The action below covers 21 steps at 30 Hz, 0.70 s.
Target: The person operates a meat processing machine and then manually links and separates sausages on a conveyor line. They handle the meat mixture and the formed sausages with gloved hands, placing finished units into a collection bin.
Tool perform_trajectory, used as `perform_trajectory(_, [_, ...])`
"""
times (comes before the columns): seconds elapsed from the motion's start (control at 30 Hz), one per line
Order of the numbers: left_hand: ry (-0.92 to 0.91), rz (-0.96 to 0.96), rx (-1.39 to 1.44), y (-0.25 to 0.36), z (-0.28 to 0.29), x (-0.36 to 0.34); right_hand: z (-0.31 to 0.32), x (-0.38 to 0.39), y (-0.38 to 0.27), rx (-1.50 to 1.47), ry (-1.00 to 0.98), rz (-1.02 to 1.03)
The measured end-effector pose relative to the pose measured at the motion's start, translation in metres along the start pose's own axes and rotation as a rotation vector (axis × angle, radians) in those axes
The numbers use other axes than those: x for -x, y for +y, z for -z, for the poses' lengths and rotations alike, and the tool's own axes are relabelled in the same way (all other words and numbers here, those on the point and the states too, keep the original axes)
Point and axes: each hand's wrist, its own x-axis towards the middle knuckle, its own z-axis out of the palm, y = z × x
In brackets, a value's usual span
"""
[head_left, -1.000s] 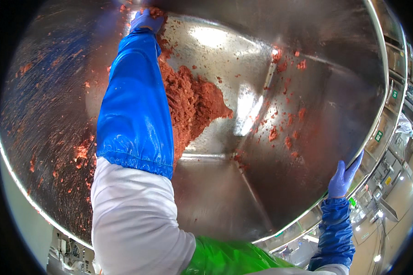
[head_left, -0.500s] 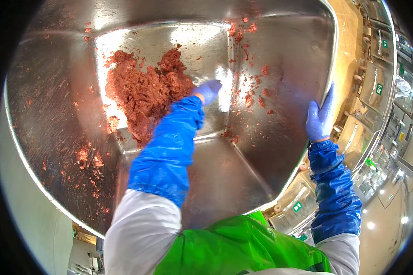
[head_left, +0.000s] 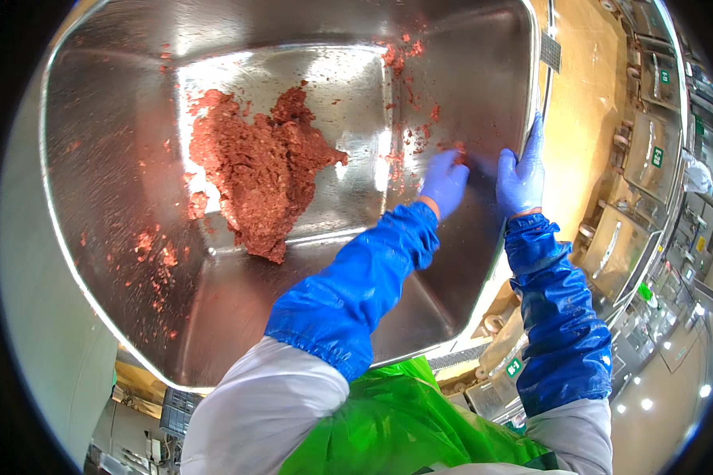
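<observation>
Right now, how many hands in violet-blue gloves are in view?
2: the left hand, inside the large grey steel tub; the right hand, at the tub's rim.

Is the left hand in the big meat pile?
No, the left hand is over at the tub's right wall, apart from the meat pile.

Quantities are as follows. Metal tub (head_left: 249,317): one. Main mound of ground meat (head_left: 253,162): one; loose meat bits (head_left: 169,256) on the tub walls: numerous, too small and crowded for an exact count. Hands: two, comprising one left hand (head_left: 445,188) and one right hand (head_left: 523,186), each in one glove. Blue sleeve covers (head_left: 345,281): two. White sleeves (head_left: 265,404): two. Green apron (head_left: 388,427): one. Wheeled bins (head_left: 643,170) outside the tub: at least three. Green labels (head_left: 665,77): at least three.
</observation>
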Motion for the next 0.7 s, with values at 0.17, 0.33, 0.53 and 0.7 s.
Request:
perform_trajectory(0.17, [-0.321,0.408,0.811,0.048,0.053,-0.005,0.001,0.002,0.012,-0.002,-0.004,-0.034])
perform_trajectory(0.33, [-0.14,0.87,0.22,-0.203,0.076,-0.063,0.003,-0.002,-0.007,-0.004,-0.009,0.013])
perform_trajectory(0.53, [0.038,0.949,0.47,-0.28,0.017,-0.101,-0.006,-0.012,-0.009,0.016,-0.034,0.082])
perform_trajectory(0.7, [-0.137,0.132,-0.262,-0.134,0.026,-0.134,0.001,-0.009,-0.011,-0.014,-0.029,0.045])
